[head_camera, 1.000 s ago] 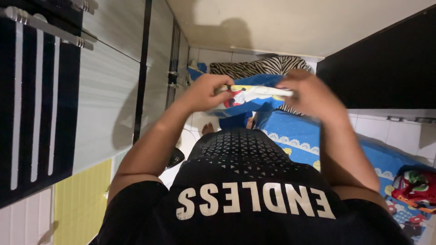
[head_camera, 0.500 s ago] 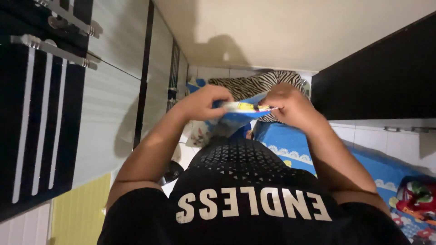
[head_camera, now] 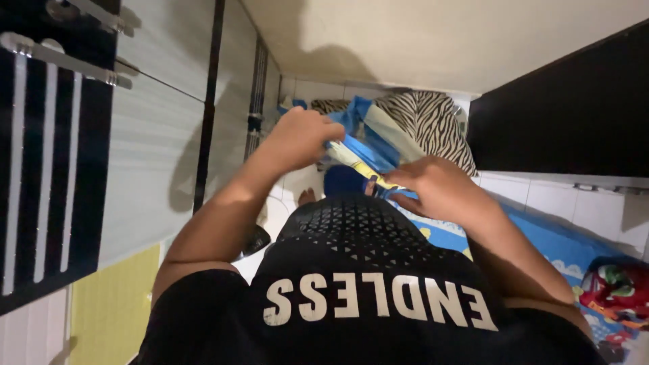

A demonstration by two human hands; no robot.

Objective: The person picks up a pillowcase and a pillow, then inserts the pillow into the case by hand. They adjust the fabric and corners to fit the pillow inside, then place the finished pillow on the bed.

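Since half a second ago the two hands have drawn apart on a slant: where both were level and close together at the top edge of the cloth, the left hand (head_camera: 302, 137) now sits higher and the right hand (head_camera: 433, 190) has dropped lower and nearer the body, so the blue printed cloth (head_camera: 362, 152) runs diagonally between them instead of lying flat. Judging by that, the fabric is being turned or folded over rather than simply held out. At the far left stands a dark cabinet with white stripes and metal bar handles (head_camera: 61, 61), next to pale grey cupboard doors (head_camera: 155, 149). The left hand is closed in a fist around the upper end of the cloth, knuckles toward the camera. The cloth itself, blue with a yellow and white cartoon strip along its edge, hangs in the air in front of the person's black shirt (head_camera: 365, 270), above the floor. The right hand is curled shut, pinching the lower end of that strip. Behind it lies a zebra-striped fabric (head_camera: 429, 125), and lower right a blue patterned sheet (head_camera: 541, 236) spreads beside a red printed item (head_camera: 618, 287).
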